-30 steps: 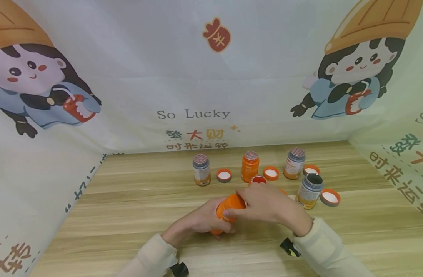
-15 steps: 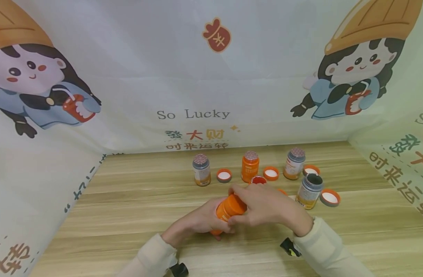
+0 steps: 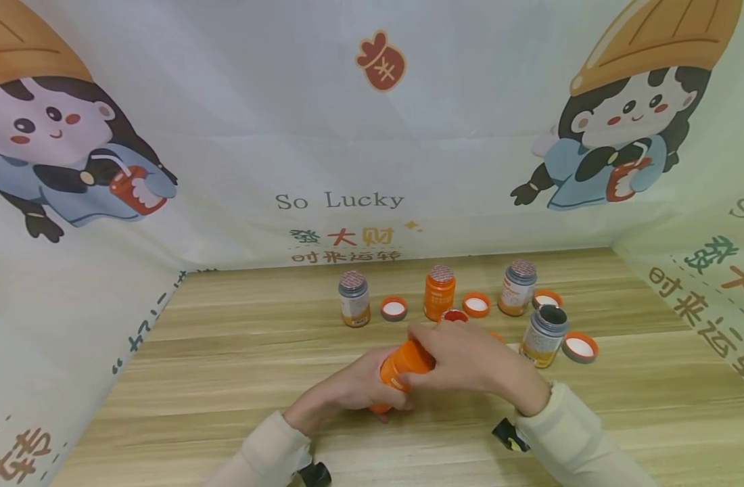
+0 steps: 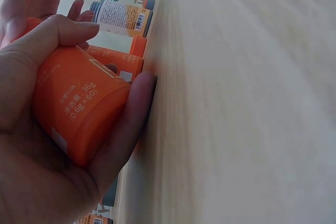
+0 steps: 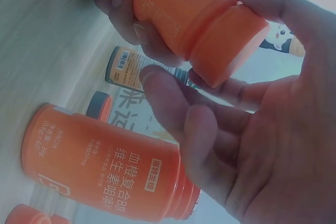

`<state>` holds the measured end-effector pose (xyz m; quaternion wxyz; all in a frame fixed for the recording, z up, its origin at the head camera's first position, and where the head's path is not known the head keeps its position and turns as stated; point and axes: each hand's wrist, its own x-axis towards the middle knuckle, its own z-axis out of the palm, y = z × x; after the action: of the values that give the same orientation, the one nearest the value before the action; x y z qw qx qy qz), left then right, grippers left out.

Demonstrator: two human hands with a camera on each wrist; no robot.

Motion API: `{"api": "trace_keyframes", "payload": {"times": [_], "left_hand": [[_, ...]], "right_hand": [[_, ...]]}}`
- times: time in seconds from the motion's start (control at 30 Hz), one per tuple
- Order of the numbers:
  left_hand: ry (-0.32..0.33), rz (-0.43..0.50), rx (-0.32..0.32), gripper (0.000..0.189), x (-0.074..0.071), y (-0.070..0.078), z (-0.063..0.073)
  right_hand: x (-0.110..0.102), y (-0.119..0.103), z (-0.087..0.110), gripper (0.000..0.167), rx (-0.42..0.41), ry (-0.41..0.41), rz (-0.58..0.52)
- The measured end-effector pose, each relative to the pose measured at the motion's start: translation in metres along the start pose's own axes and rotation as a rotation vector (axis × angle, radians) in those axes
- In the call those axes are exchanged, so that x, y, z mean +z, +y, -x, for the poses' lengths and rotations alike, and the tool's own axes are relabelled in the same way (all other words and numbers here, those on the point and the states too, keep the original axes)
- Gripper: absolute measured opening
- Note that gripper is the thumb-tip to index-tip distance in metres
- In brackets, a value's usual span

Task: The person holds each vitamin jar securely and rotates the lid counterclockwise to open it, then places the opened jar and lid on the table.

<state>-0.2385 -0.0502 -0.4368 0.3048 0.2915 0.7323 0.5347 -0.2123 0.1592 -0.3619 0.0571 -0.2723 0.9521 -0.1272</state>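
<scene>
My left hand (image 3: 366, 384) grips an orange bottle (image 3: 393, 374) round its body, tilted with its capped end toward the right. White print with "36g" shows on its side in the left wrist view. My right hand (image 3: 463, 357) pinches the orange cap (image 5: 228, 45) at that end, thumb on one edge and a finger on the opposite edge. The cap sits on the bottle's neck in the right wrist view. Close behind my right hand stands another orange bottle (image 5: 105, 166), its red inside rim (image 3: 454, 316) just showing in the head view.
At the back stand a grey-necked bottle (image 3: 354, 301), an orange bottle (image 3: 440, 294) and another grey-necked bottle (image 3: 518, 289), all foil-topped. An open grey bottle (image 3: 544, 338) stands at right. Loose caps lie beside them, such as one cap (image 3: 394, 308) and another (image 3: 581, 347).
My right fingers and thumb have shifted round the cap, forward over it and then partly back. The left hand and bottle have stayed nearly in place.
</scene>
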Motion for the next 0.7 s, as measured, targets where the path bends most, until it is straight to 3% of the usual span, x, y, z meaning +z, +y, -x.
{"api": "trace_keyframes", "payload": {"times": [0.27, 0.5, 0.7], "left_hand": [[-0.008, 0.01, -0.001, 0.045, 0.0002, -0.0007, 0.0004], [0.0, 0.043, -0.012, 0.048, 0.0006, 0.0009, 0.0016], [0.01, 0.007, -0.014, 0.049, 0.0003, 0.0001, 0.0002]], "right_hand": [[-0.0004, 0.0006, 0.0021, 0.048, -0.09, -0.006, -0.033], [-0.0019, 0.0003, 0.003, 0.051, 0.025, 0.04, -0.054], [-0.0032, -0.0006, 0.0022, 0.046, 0.022, 0.042, -0.03]]}}
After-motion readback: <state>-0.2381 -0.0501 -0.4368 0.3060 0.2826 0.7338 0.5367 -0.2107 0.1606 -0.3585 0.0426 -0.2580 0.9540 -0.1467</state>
